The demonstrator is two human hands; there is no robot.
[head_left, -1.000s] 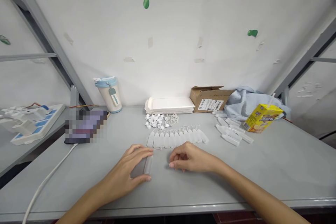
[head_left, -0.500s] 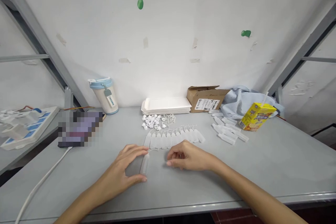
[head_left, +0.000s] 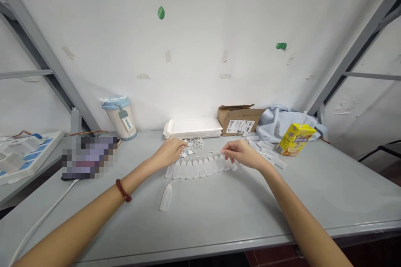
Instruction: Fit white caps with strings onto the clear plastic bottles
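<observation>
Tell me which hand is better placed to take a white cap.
Left, probably: the left hand is by the white caps, while the right hand is farther off, at the right end of the bottle row.

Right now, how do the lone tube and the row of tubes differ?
The lone tube lies by itself, nearer the front edge of the desk; the row of tubes lies farther back, side by side. The lone tube is untouched, while the right hand is at the right end of the row. Both look whitish, with white cords.

Tumbler (head_left: 115, 117) left, tube row (head_left: 196, 170) central, carton (head_left: 296, 139) right
</observation>
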